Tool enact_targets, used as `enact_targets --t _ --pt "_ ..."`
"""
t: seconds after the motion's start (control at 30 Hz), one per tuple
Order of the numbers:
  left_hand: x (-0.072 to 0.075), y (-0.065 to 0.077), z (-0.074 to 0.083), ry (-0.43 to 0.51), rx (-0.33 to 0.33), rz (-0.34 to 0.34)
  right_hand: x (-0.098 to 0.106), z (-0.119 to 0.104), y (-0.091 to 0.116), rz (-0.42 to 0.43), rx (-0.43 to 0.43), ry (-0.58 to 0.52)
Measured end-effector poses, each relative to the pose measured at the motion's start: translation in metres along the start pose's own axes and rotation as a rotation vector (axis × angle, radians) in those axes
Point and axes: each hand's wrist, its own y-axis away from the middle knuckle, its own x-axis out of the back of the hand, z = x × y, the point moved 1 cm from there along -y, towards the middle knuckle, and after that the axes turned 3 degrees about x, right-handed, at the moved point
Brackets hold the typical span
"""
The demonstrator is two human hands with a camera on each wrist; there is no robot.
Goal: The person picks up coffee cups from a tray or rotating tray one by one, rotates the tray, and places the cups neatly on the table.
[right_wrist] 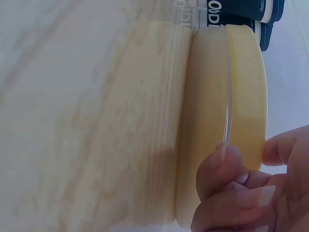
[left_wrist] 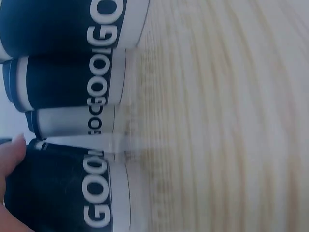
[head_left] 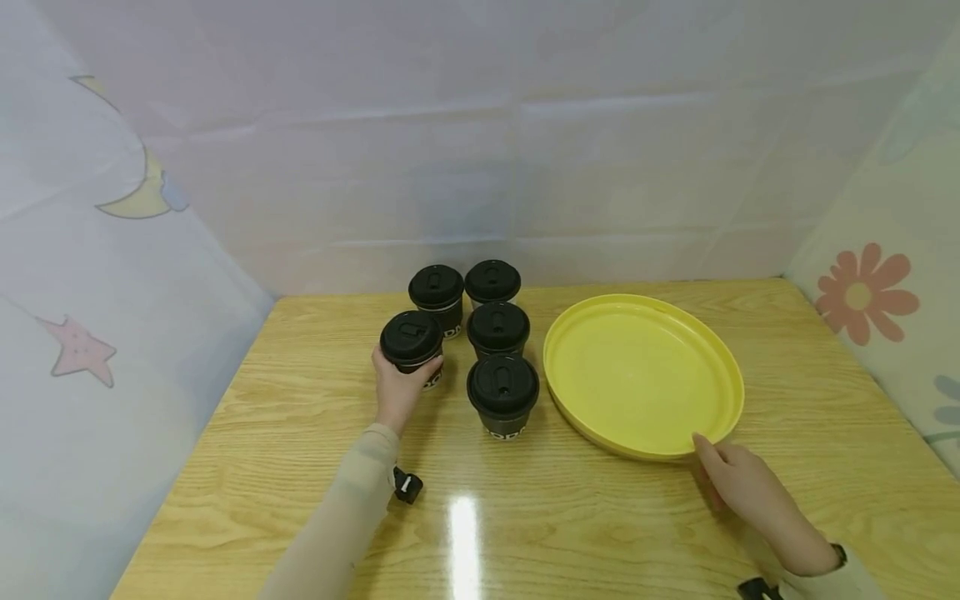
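My left hand (head_left: 396, 390) grips a dark paper coffee cup (head_left: 412, 335) with a black lid, thumb and fingers around its side. In the left wrist view, white letters run across the held cup (left_wrist: 58, 188); its base is at or close to the tabletop. My right hand (head_left: 746, 487) pinches the near right rim of a round yellow tray (head_left: 637, 375), thumb on top of the edge. Seen from the right wrist, the fingers (right_wrist: 219, 166) curl beneath the tray's rim (right_wrist: 248, 96).
Right of the held cup, a lidded cup (head_left: 503, 392) stands in front of another cup (head_left: 498, 327). Two more cups, one left (head_left: 437, 287) and one right (head_left: 492, 282), stand by the back wall. Printed cloth (head_left: 480, 167) hangs behind the wooden table (head_left: 585, 525).
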Motion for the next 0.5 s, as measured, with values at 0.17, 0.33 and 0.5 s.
enact_targets --t 0.17,0.33,0.5 --pt "0.02 -0.004 -0.002 -0.062 0.0 -0.192 0.0 -0.002 0.0 0.0 -0.007 -0.006" --pt "0.031 -0.007 -0.002 -0.115 -0.013 -0.317 0.0 -0.002 0.0 0.006 -0.011 -0.002" --pt "0.021 -0.004 -0.005 -0.139 0.054 -0.272 0.0 -0.001 0.0 0.01 -0.019 0.003"
